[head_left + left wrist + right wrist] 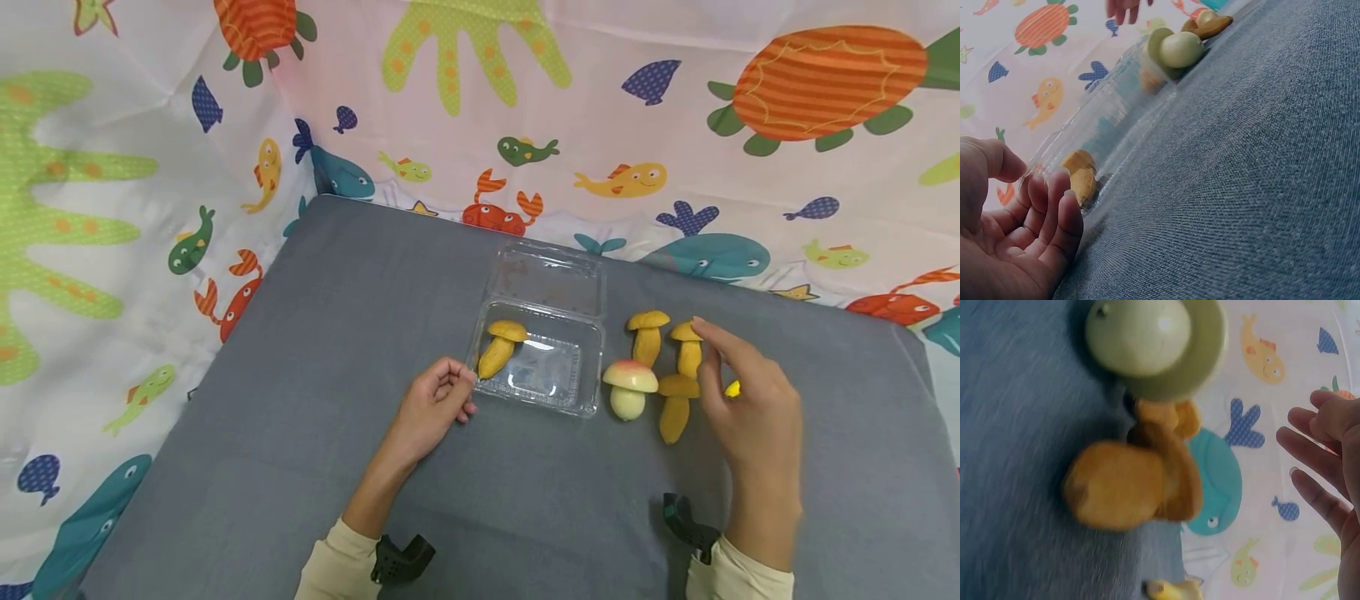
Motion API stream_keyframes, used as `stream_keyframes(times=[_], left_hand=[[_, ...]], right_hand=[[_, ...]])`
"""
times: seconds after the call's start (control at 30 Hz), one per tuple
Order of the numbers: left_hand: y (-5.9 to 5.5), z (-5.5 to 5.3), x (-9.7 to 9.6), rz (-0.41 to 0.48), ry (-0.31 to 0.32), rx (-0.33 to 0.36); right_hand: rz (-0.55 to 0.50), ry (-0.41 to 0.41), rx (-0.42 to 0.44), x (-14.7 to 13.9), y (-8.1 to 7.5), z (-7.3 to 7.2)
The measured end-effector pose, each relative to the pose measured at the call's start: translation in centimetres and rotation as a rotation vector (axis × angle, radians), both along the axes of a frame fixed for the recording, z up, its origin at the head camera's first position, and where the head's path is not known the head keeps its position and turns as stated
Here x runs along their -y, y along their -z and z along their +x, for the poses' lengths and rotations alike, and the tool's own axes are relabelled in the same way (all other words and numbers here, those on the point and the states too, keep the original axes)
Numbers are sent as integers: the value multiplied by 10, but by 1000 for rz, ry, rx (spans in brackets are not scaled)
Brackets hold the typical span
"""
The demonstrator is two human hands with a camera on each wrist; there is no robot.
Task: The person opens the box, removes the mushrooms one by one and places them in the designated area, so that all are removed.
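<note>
My left hand (438,400) pinches the near left corner of a clear plastic clamshell container (588,367), thumb against index finger at the rim. The container's lid (551,279) lies folded back. Inside the tray, at its left, lies one brown-yellow toy mushroom (497,354). Above the group to the right hovers my right hand (753,408), fingers loosely bent and holding nothing in the right wrist view. Beneath and beside it are several brown-yellow mushrooms, the nearest one (1116,484) large in that view. A pale green mushroom with a reddish cap (628,387) lies next to the container.
A small bright yellow piece (732,388) shows partly behind the right hand. Grey cloth (300,417) covers the table. A white curtain printed with sea animals (450,125) hangs along the back and left edges.
</note>
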State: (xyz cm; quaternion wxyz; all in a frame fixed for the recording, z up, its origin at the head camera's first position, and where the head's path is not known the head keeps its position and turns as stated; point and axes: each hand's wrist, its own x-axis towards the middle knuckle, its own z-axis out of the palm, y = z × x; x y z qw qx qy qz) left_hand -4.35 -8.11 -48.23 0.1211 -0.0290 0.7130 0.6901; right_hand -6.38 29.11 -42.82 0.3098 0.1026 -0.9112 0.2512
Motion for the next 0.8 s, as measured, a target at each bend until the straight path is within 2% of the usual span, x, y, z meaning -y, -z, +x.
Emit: stream_keyframes(times=[0.2, 0.43, 0.63, 0.8], left_hand=[[-1, 0, -1, 1, 2, -3], [-3, -1, -2, -7, 4, -5], [-3, 0, 0, -13, -7, 2], [-3, 0, -1, -12, -9, 4]], right_hand=[[-15, -51, 2, 13, -6, -11], [0, -108, 96, 29, -14, -25], [10, -138, 93, 47, -24, -35], [18, -165, 182, 62, -32, -41]])
